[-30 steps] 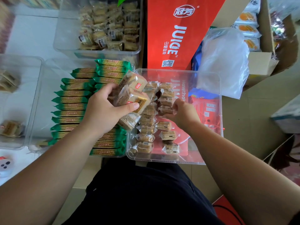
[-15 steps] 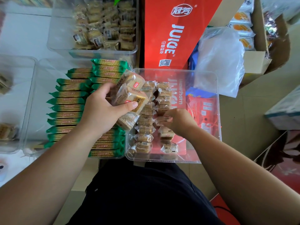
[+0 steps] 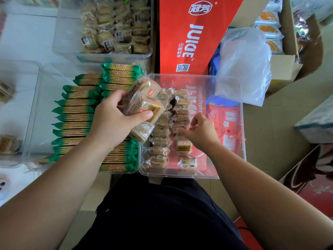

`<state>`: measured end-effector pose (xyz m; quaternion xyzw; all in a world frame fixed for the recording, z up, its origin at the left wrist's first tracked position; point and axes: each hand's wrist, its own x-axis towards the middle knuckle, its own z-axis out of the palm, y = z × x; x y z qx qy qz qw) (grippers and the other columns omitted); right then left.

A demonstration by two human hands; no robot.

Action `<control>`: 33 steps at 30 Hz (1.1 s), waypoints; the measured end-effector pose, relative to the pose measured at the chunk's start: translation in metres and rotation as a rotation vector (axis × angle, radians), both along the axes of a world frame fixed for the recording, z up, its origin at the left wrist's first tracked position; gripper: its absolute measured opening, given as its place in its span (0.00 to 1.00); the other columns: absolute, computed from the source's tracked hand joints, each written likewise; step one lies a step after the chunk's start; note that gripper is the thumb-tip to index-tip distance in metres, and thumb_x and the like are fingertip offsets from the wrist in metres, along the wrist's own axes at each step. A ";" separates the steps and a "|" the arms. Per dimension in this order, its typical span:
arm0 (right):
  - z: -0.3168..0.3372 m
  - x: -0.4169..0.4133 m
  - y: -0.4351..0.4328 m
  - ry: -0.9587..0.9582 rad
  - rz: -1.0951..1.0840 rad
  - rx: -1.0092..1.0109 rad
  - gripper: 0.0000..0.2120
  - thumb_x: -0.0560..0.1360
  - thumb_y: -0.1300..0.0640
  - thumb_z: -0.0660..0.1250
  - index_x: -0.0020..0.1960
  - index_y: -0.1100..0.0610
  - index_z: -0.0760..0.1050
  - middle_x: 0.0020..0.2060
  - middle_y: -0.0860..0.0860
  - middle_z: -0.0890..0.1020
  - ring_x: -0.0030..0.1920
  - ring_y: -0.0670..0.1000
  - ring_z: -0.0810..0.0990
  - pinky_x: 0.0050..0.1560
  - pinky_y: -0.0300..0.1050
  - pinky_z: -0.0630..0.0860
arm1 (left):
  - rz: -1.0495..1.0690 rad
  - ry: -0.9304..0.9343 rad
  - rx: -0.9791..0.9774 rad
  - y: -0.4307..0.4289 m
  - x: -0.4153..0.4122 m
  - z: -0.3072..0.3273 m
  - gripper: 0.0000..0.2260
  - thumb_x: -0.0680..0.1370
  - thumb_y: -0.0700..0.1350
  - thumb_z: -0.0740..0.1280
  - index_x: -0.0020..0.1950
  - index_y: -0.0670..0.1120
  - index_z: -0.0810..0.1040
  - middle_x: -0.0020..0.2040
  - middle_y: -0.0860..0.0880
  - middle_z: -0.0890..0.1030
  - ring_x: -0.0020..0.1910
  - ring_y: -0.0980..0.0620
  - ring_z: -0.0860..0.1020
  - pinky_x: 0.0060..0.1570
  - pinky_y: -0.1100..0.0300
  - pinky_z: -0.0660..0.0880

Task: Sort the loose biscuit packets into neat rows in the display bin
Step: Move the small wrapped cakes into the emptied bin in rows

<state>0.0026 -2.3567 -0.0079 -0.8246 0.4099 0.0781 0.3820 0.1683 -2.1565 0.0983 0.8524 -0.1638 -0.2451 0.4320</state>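
Observation:
My left hand [image 3: 111, 120] grips a bunch of tan biscuit packets [image 3: 146, 103] above the left edge of the clear display bin [image 3: 241, 141]. Inside the bin two rows of small packets [image 3: 160, 141] run front to back. My right hand [image 3: 200, 130] hovers over the second row with fingers loosely spread, fingertips at a packet's edge. One packet [image 3: 183, 147] lies flat, label up, just in front of that hand. Another packet [image 3: 188, 162] sits near the bin's front wall.
A bin of green-wrapped biscuit packs [image 3: 75, 121] stands to the left. A farther bin [image 3: 115, 26] holds mixed small packets. A red juice carton [image 3: 194, 33], a plastic bag [image 3: 245, 64] and a cardboard box [image 3: 288, 56] lie beyond the display bin.
My right hand has drawn back toward me along the second row and its fingers have loosened, leaving a packet lying label up. My left hand keeps its bunch in place.

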 end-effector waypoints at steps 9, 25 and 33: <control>0.000 -0.015 -0.001 0.325 0.265 0.097 0.28 0.71 0.51 0.78 0.69 0.54 0.74 0.56 0.51 0.83 0.50 0.52 0.82 0.50 0.44 0.80 | 0.019 0.009 -0.022 0.002 0.000 -0.001 0.30 0.61 0.64 0.80 0.60 0.56 0.80 0.54 0.58 0.85 0.53 0.54 0.83 0.54 0.44 0.82; 0.007 -0.028 0.000 0.242 0.135 0.320 0.12 0.74 0.54 0.74 0.43 0.58 0.72 0.43 0.56 0.82 0.43 0.55 0.81 0.46 0.53 0.83 | 0.036 0.034 -0.047 0.005 -0.002 0.005 0.29 0.61 0.63 0.80 0.60 0.56 0.80 0.54 0.58 0.85 0.53 0.54 0.84 0.54 0.44 0.82; 0.018 -0.040 0.001 0.495 0.501 0.307 0.24 0.71 0.45 0.77 0.62 0.55 0.78 0.56 0.49 0.81 0.50 0.50 0.81 0.59 0.48 0.76 | 0.044 0.020 -0.058 0.007 -0.010 0.005 0.28 0.60 0.63 0.80 0.57 0.55 0.81 0.51 0.57 0.86 0.51 0.54 0.84 0.53 0.43 0.82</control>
